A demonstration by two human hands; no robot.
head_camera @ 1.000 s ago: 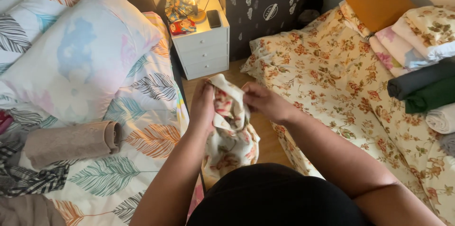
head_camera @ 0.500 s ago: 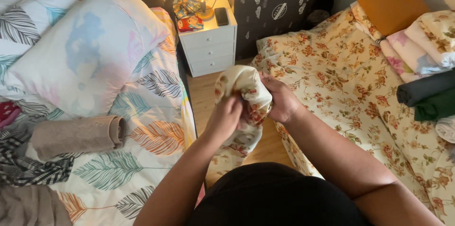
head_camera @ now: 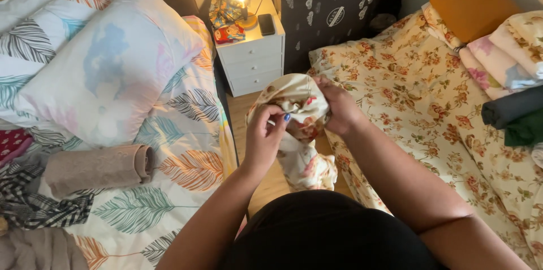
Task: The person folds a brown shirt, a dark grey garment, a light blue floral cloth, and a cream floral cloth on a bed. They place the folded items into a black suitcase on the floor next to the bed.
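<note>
Since half a second ago, both hands have gathered the floral cloth (head_camera: 294, 106) tighter. Left hand (head_camera: 264, 137) pinches its crumpled edge; right hand (head_camera: 338, 108) grips the bundled top. Soft cream fabric hangs between two beds, above the wooden floor (head_camera: 240, 112).

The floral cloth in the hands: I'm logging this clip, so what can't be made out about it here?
Head view only:
- The floral cloth is bunched, so its shape is hidden in its own folds.
- The left hand and right hand cover its sides.
- Its hanging end drops behind the black top.
</note>
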